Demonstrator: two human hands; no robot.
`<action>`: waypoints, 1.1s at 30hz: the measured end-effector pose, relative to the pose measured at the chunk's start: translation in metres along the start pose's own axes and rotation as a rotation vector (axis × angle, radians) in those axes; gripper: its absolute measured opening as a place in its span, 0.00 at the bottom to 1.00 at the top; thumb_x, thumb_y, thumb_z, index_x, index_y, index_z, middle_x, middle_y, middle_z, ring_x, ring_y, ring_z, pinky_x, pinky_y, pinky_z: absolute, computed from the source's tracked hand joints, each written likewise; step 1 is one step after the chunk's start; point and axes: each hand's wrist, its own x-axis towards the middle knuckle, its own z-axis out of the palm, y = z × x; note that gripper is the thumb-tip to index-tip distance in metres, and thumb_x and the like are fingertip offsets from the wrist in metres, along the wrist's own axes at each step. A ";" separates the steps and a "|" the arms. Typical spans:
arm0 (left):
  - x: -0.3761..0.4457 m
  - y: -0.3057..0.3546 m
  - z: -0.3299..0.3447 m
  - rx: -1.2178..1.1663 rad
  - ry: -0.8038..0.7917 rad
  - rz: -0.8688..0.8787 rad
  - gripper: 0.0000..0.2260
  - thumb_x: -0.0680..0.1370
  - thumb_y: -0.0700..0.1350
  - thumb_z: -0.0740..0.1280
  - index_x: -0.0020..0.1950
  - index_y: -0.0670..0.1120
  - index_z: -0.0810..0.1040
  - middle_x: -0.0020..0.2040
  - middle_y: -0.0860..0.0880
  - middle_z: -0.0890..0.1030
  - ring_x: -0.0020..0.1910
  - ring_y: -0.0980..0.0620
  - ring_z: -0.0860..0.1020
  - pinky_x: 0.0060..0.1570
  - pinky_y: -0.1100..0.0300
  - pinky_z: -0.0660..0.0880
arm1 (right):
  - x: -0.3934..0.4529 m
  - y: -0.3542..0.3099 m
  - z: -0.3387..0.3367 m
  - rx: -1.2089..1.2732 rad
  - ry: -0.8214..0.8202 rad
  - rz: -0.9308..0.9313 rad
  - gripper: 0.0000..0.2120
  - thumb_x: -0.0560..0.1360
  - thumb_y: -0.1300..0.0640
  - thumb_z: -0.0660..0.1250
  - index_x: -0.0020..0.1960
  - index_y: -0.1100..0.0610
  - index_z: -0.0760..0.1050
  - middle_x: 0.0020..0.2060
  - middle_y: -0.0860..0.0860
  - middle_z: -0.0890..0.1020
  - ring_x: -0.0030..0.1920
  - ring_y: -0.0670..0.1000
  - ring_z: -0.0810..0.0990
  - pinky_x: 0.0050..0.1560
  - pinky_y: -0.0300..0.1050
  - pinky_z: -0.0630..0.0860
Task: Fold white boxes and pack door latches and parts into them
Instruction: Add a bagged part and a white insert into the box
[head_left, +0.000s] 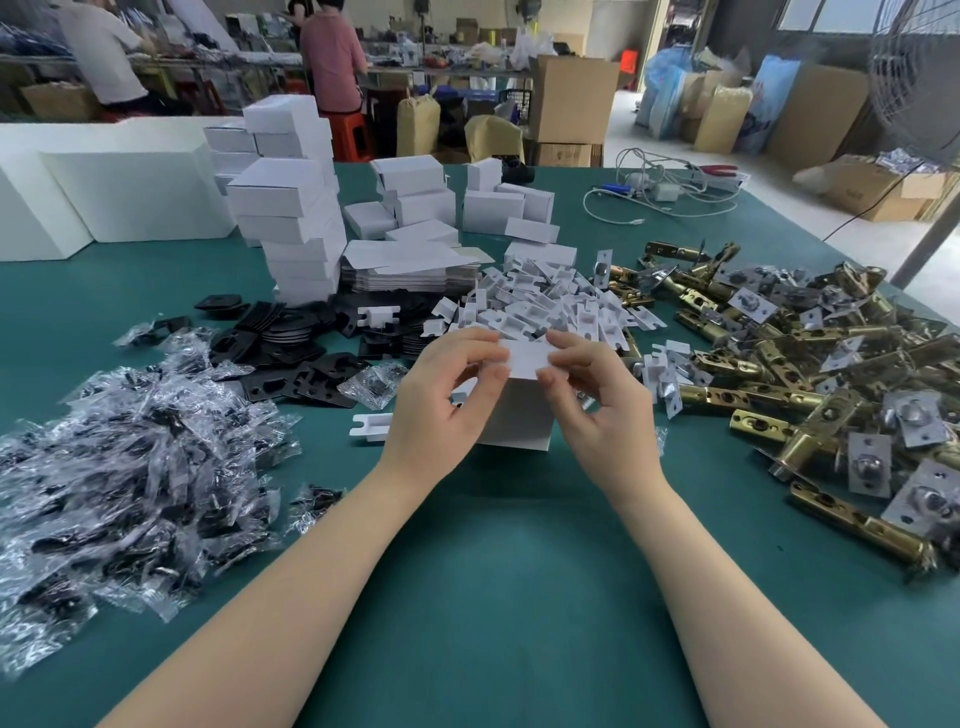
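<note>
- Centre of the green worktop (498, 561): a small white box (519, 415) stands upright, its top flap (527, 358) raised between both hands.
- The left hand (441, 400) has its fingers curled narrow, thumb and forefinger pinching the flap's left edge.
- The right hand (597, 395) mirrors it, fingers bent in, thumb and forefinger pinching the flap's right edge.
- Whether anything is inside the box, I can't tell; the hands cover its opening.
- Just left of the box, touching the worktop, lies one white card insert (371, 427).
- Right behind the hands sits a heap of the same white inserts (545, 304).
- To the left of that heap: black plates (291, 338), stacked and spilled, some overlapping.
- Behind the plates, a pile of flat unfolded box blanks (410, 267), and beside it a leaning tower of folded white boxes (296, 223).
- More folded boxes (488, 208) are scattered further back near the centre.
- Far left, close to the forearm: a big spread of clear plastic packets (124, 462) with dark parts inside.
- Right side: a sprawling pile of brass door latches (810, 379) with silvery faceplates, reaching to the worktop's edge.
- Back right corner of the worktop: white cables and chargers (660, 195).
- Beyond, two people (332, 57) work at another bench, with cardboard cartons (571, 104) standing on the floor.
</note>
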 end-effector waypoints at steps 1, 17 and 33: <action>0.000 0.000 0.002 0.009 0.014 -0.001 0.08 0.80 0.49 0.65 0.56 0.51 0.79 0.58 0.60 0.76 0.60 0.55 0.77 0.56 0.52 0.79 | 0.001 -0.001 0.000 -0.012 0.001 -0.008 0.06 0.76 0.48 0.67 0.49 0.38 0.72 0.58 0.35 0.77 0.56 0.44 0.80 0.56 0.46 0.77; 0.007 0.008 0.006 -0.091 0.127 -0.069 0.06 0.77 0.50 0.70 0.51 0.60 0.80 0.49 0.60 0.83 0.51 0.53 0.82 0.53 0.62 0.77 | 0.005 -0.011 0.008 0.070 0.134 0.085 0.10 0.77 0.56 0.70 0.47 0.41 0.76 0.45 0.36 0.80 0.40 0.43 0.78 0.39 0.42 0.75; 0.008 0.006 -0.003 -0.219 0.064 -0.119 0.06 0.76 0.44 0.72 0.50 0.55 0.82 0.51 0.60 0.84 0.53 0.54 0.82 0.53 0.64 0.77 | 0.005 -0.009 -0.003 0.050 0.093 -0.075 0.10 0.75 0.62 0.72 0.48 0.47 0.79 0.45 0.37 0.83 0.43 0.45 0.83 0.45 0.38 0.78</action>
